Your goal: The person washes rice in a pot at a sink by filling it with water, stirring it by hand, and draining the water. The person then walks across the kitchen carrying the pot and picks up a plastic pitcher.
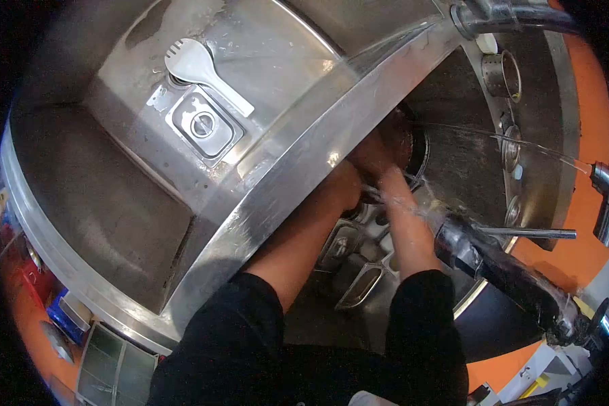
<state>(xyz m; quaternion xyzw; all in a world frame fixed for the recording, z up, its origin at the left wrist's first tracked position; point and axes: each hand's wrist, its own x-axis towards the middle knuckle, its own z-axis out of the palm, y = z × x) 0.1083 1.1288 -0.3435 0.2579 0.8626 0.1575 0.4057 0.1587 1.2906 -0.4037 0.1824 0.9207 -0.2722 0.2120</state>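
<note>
Stainless steel surrounds my work in the head view: two basins parted by a broad divider (318, 152), with my forearms reaching down into the one on the right. My left hand (350, 187) and right hand (379, 157) are close together in the shadow beside the divider, at a dark round vessel (423, 154) whose curved rim shows just past them. My fingers are hidden, so I cannot tell whether either hand is clamped on the vessel or merely lies against it.

A tap (603, 177) sends a thin stream (548, 151) across towards the vessel, and water splashes by my right wrist, near the end of a thick black pipe (511, 274). Beneath my arms, metal containers (362, 287) lie on the basin floor. In the other basin, a white slotted spoon (191, 62) lies beside a small rectangular metal lid (206, 125), well away from my hands.

I take the step in hand to be rinsing or scrubbing the vessel, though the dim light hides how clean it is. As I judge it, the next move calls for a steady hold on a wet rim and water reaching the inner wall.
</note>
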